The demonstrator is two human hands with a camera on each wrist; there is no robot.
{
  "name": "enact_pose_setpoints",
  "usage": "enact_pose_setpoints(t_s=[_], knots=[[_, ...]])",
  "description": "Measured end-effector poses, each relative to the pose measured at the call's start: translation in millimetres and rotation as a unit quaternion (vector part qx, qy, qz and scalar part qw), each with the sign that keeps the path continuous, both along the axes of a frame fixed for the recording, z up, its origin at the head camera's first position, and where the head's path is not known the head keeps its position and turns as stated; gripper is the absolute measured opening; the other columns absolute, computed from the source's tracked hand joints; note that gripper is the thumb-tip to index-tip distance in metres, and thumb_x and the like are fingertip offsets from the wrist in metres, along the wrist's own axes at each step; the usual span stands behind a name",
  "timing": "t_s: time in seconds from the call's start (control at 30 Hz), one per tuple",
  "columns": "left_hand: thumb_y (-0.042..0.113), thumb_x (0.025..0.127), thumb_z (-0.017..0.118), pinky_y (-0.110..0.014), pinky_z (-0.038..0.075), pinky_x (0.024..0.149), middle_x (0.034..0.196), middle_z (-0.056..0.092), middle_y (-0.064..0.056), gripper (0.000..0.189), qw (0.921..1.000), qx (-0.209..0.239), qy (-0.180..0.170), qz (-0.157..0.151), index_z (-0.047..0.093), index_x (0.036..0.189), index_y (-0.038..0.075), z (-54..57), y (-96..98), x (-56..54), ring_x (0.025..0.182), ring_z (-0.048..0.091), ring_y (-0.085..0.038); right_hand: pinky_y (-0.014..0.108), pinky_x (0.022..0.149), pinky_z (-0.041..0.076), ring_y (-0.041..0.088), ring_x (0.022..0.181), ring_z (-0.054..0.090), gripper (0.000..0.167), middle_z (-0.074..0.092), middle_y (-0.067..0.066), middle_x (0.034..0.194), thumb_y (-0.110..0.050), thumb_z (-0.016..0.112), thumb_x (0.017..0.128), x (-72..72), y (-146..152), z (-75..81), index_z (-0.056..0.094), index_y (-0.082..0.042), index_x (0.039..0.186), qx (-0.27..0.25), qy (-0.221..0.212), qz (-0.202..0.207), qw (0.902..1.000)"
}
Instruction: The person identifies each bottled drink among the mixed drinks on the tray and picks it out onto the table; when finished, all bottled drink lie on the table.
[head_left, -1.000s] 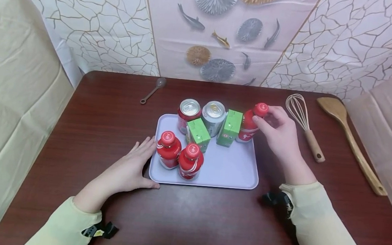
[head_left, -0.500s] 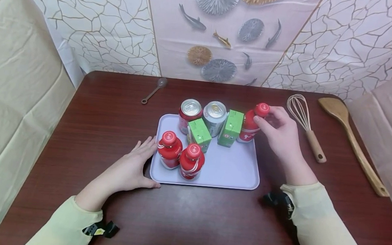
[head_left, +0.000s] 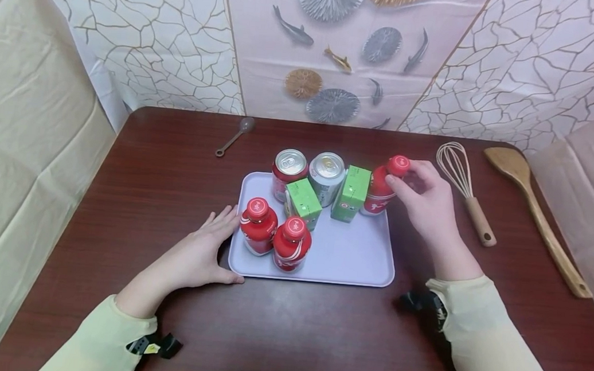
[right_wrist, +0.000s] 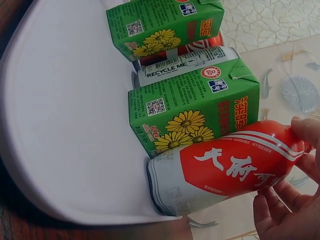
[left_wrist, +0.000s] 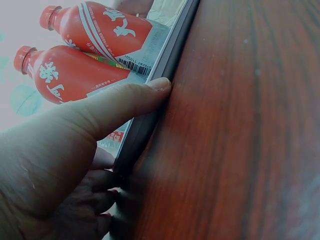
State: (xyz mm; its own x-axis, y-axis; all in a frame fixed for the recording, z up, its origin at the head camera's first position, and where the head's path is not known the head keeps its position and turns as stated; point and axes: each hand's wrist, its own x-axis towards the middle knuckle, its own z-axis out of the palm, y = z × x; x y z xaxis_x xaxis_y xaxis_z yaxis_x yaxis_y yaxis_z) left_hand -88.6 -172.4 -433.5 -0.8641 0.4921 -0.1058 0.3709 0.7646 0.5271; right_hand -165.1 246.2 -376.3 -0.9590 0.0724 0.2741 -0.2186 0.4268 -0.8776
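Note:
My right hand (head_left: 427,203) pinches a red bottle (head_left: 379,190) near its neck, between thumb and fingers. In the right wrist view the bottle (right_wrist: 232,167) has its base on the tray, beside a green drink carton (right_wrist: 195,107). My left hand (head_left: 196,253) lies spread at the front left corner of the lilac tray (head_left: 348,264). Its thumb (left_wrist: 125,102) touches the tray's edge in the left wrist view. Two more red bottles (head_left: 258,231) (head_left: 291,251) stand near that corner. Behind them are another green carton (head_left: 303,200), a red can (head_left: 288,176) and a silver can (head_left: 325,179).
A small grey spoon (head_left: 235,137) lies behind the tray to the left. On the right are a whisk (head_left: 464,188) with a wooden handle and a long wooden spatula (head_left: 538,219). Patterned cloth (head_left: 336,67) hangs behind the dark wooden table (head_left: 286,334).
Hands and drinks keep their places on and around the tray. Only a slight shift of the whole head view shows.

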Motion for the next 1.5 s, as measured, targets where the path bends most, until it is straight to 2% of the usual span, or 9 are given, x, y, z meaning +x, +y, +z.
enact_pose_setpoints(t_s=[0.37, 0.8, 1.03, 1.17, 1.3, 1.43, 1.5], knots=[[0.046, 0.071, 0.093, -0.058, 0.016, 0.129, 0.168, 0.03, -0.013, 0.119, 0.9998, 0.015, 0.01, -0.009, 0.029, 0.162, 0.006, 0.2, 1.4, -0.2, 0.16, 0.017, -0.034, 0.014, 0.093, 0.051, 0.005, 0.103, 0.067, 0.038, 0.063, -0.012, 0.109, -0.013, 0.078, 0.092, 1.1, 0.2, 3.4, 0.071, -0.005, 0.128, -0.008, -0.011, 0.005, 0.9999], [0.047, 0.072, 0.092, -0.057, 0.017, 0.128, 0.169, 0.03, -0.013, 0.118, 0.9997, 0.012, 0.015, -0.012, 0.029, 0.162, 0.005, 0.4, -0.3, -1.8, 0.16, 0.018, -0.034, 0.014, 0.094, 0.052, 0.007, 0.104, 0.067, 0.037, 0.064, -0.011, 0.109, -0.016, 0.078, 0.092, 2.0, -0.7, 3.7, 0.072, -0.007, 0.127, -0.008, -0.012, 0.004, 0.9999], [0.048, 0.071, 0.093, -0.056, 0.017, 0.128, 0.169, 0.03, -0.013, 0.118, 0.9999, 0.01, 0.006, -0.006, 0.03, 0.162, 0.007, 0.5, -1.3, -2.0, 0.16, 0.018, -0.033, 0.015, 0.093, 0.052, 0.01, 0.103, 0.067, 0.034, 0.065, -0.008, 0.11, -0.017, 0.079, 0.092, 1.5, -3.0, 2.3, 0.073, -0.008, 0.124, -0.018, -0.006, -0.003, 0.9998], [0.05, 0.068, 0.094, -0.057, 0.019, 0.128, 0.167, 0.033, -0.013, 0.118, 0.9999, 0.012, 0.003, 0.003, 0.034, 0.161, 0.009, -1.5, -1.3, -1.7, 0.159, 0.02, -0.034, 0.014, 0.09, 0.054, 0.011, 0.102, 0.068, 0.032, 0.065, -0.007, 0.111, -0.015, 0.081, 0.09, 0.7, -3.9, 2.7, 0.075, -0.008, 0.121, -0.039, -0.002, -0.011, 0.9992], [0.051, 0.067, 0.095, -0.057, 0.02, 0.127, 0.167, 0.035, -0.013, 0.117, 0.9999, 0.014, 0.006, 0.006, 0.037, 0.16, 0.01, -1.8, -1.1, -2.1, 0.159, 0.021, -0.034, 0.015, 0.086, 0.054, 0.014, 0.101, 0.068, 0.031, 0.066, -0.003, 0.111, -0.011, 0.082, 0.087, 1.2, -1.4, 7.2, 0.076, -0.007, 0.118, -0.086, 0.003, -0.025, 0.996], [0.05, 0.067, 0.095, -0.056, 0.02, 0.128, 0.167, 0.035, -0.012, 0.117, 0.9999, 0.014, 0.005, 0.004, 0.036, 0.161, 0.01, -1.4, -1.0, -2.3, 0.159, 0.021, -0.034, 0.015, 0.083, 0.055, 0.016, 0.102, 0.067, 0.033, 0.067, 0.0, 0.112, -0.008, 0.083, 0.085, 1.9, 6.6, 12.9, 0.077, -0.007, 0.118, -0.133, -0.001, -0.04, 0.9902], [0.051, 0.068, 0.093, -0.056, 0.019, 0.128, 0.168, 0.034, -0.011, 0.117, 0.9999, 0.014, 0.003, 0.002, 0.034, 0.162, 0.012, -1.5, -1.4, -2.1, 0.159, 0.019, -0.033, 0.015, 0.083, 0.055, 0.016, 0.103, 0.066, 0.035, 0.067, -0.001, 0.112, -0.009, 0.084, 0.085, 1.5, 11.4, 15.9, 0.077, -0.009, 0.119, -0.141, -0.007, -0.047, 0.9889]])
